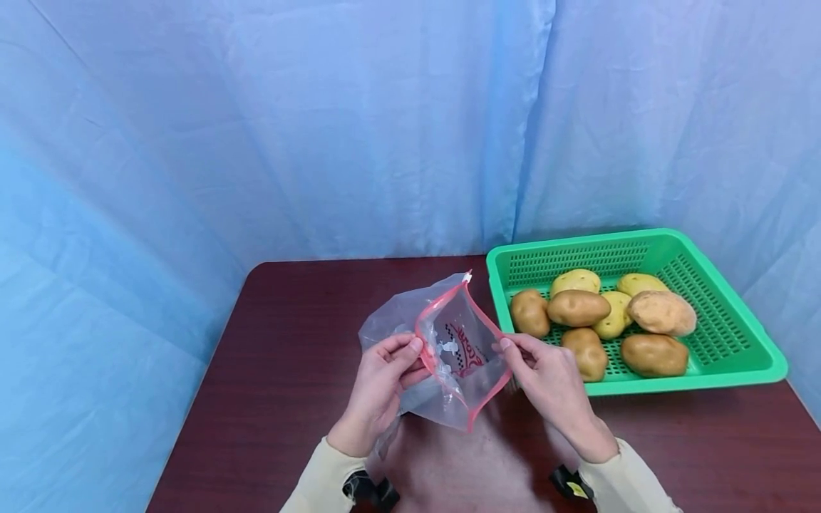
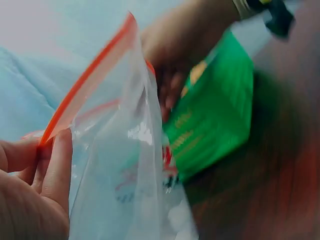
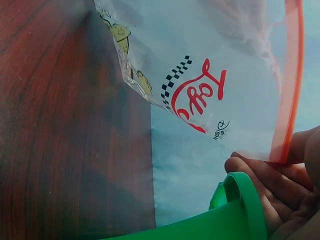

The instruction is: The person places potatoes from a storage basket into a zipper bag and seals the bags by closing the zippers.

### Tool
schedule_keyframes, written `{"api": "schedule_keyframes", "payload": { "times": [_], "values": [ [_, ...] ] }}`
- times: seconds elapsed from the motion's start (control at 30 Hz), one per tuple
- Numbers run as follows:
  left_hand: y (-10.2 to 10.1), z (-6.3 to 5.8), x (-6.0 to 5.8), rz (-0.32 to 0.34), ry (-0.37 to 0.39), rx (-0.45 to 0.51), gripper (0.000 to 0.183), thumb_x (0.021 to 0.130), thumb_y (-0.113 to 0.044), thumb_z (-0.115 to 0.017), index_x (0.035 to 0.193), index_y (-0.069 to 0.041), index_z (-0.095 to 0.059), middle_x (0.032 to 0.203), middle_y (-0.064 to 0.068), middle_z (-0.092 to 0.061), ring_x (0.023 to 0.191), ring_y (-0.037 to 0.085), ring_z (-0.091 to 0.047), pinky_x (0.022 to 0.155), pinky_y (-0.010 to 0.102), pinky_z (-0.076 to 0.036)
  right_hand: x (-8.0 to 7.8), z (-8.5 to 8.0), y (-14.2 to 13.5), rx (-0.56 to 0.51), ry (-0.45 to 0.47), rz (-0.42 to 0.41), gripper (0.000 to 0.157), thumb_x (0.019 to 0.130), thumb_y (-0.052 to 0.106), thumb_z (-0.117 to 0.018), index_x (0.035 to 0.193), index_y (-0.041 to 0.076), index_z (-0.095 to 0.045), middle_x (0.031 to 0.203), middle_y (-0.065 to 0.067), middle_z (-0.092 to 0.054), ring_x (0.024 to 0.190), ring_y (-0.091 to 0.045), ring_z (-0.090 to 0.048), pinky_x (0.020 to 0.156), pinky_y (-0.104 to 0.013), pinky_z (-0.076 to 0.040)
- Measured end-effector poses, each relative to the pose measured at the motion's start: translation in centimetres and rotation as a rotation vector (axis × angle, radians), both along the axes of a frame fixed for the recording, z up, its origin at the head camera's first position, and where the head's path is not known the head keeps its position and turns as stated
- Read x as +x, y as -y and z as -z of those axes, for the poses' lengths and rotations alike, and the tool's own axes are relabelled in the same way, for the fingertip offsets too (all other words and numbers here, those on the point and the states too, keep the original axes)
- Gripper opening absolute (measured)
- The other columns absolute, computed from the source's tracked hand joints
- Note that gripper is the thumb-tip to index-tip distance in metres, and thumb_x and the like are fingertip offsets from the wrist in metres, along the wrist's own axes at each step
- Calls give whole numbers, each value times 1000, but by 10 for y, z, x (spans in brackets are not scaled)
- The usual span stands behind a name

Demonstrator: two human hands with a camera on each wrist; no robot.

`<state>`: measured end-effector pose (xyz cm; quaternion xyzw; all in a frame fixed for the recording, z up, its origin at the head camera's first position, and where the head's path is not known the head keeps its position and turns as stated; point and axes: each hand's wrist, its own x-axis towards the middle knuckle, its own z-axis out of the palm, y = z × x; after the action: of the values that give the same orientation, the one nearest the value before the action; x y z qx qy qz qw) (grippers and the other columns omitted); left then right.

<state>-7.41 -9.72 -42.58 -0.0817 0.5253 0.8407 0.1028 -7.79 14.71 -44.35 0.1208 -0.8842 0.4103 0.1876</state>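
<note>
A clear plastic zipper bag (image 1: 398, 317) with a red-orange zip edge is held above the table, its mouth spread apart toward me. My left hand (image 1: 383, 377) pinches the left side of the mouth between thumb and fingers. The opposite edge is pinched by my right hand (image 1: 548, 377), close to the left wall of the green basket. Red lettering and a black checker pattern show on the bag (image 3: 200, 95) in the right wrist view. A white slider sits at the far corner of the zip. Only clear film shows inside the mouth.
The green plastic basket (image 1: 737, 313) stands at the right of the dark wooden table (image 1: 276, 356). Several brown potatoes (image 1: 654, 355) and yellow potatoes (image 1: 576, 281) lie in it. A light blue curtain (image 1: 359, 142) hangs behind the table and along its left side.
</note>
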Motion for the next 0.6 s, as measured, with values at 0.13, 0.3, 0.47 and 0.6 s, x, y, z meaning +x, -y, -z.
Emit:
{"api": "schedule_keyframes", "payload": {
  "times": [0.13, 0.3, 0.47, 0.6],
  "values": [
    [-5, 4, 3, 35, 28, 102, 18, 105, -4, -57, 97, -10, -72, 89, 3, -70, 80, 13, -72, 84, 31, -60, 0, -1, -2, -2, 30, 3, 11, 99, 14, -69, 101, 14, -80, 85, 8, -76, 56, -1, -50, 51, -18, -41],
    [-12, 9, 6, 38, 44, 115, 22, 107, -7, -55, 95, -12, -73, 88, 1, -69, 79, 11, -67, 84, 27, -59, -2, -10, -13, 4, 70, 28, 22, 101, 25, -69, 115, 11, -78, 92, 3, -78, 76, -12, -73, 68, -15, -51],
    [-16, 11, 8, 2, 68, 116, 14, 105, -13, -61, 101, -7, -73, 90, 3, -70, 80, 11, -66, 82, 27, -58, -7, -25, -36, 47, 20, 57, 27, 101, 25, -68, 123, 11, -75, 105, -3, -78, 89, -22, -76, 77, -13, -50],
    [-18, 11, 9, -17, 91, 113, 16, 103, -17, -66, 106, -3, -72, 89, 3, -70, 79, 11, -64, 81, 26, -58, -11, -34, -55, 90, -29, 45, 28, 100, 22, -70, 126, 11, -73, 110, -5, -77, 93, -26, -74, 78, -24, -50]
  ]
}}
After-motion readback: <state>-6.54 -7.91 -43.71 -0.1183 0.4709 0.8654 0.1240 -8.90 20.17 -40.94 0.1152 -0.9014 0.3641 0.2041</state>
